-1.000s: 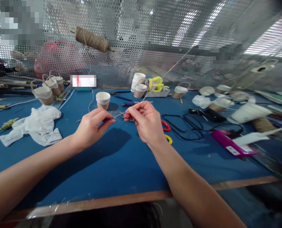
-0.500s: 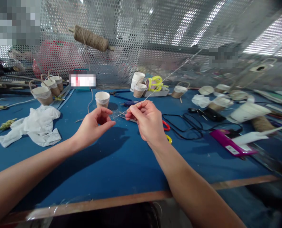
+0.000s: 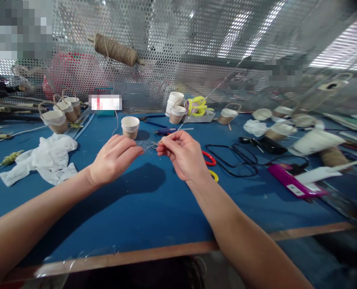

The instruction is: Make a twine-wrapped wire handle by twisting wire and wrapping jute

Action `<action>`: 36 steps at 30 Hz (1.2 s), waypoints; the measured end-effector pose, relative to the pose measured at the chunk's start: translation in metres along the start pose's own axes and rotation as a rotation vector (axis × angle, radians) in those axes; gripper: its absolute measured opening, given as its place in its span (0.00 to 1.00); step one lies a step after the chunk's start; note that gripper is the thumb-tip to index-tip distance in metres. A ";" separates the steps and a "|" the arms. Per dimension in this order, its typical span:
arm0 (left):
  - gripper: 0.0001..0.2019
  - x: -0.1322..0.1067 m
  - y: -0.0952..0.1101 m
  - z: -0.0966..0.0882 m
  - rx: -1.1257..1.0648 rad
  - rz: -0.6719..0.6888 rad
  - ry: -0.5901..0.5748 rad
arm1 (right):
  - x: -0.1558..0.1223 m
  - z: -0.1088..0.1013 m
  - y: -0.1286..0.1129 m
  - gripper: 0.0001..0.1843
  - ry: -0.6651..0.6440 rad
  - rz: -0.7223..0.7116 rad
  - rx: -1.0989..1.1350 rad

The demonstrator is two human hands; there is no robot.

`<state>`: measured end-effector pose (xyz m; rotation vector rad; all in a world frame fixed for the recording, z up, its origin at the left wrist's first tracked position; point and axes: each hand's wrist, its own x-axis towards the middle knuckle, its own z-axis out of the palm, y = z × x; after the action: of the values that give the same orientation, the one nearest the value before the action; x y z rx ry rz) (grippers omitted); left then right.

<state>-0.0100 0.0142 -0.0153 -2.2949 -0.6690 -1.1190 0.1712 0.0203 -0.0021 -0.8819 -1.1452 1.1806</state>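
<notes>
Right fingers (image 3: 172, 145) pinch string (image 3: 182, 125); left fingers (image 3: 132, 151) curl nearby, can't tell if holding; string-handling seems underway, next needs steady pinching

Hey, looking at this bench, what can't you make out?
In the head view:
Left hand: whether it pinches anything is hidden by the curled hand itself.
Red loop: what it joins is hidden by the right hand.
Cup: its inside bottom, hidden by the near wall.
Pale strand: far end, too thin and blurred.
Green sprig: stem, cut off at left edge.
</notes>
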 end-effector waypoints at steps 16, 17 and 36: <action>0.09 0.022 0.022 -0.006 -1.700 -1.653 -0.324 | -0.003 0.001 0.000 0.08 -0.001 -0.281 -0.218; 0.09 0.021 0.021 -0.005 -1.596 -1.594 -0.322 | -0.002 0.000 0.000 0.08 0.005 -0.263 -0.205; 0.06 -0.001 0.000 -0.001 -0.209 -0.056 -0.191 | 0.002 0.000 0.003 0.08 0.026 0.036 -0.032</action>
<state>-0.0114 0.0131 -0.0156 -2.6003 -0.7214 -1.0454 0.1701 0.0227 -0.0047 -0.9432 -1.1344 1.1802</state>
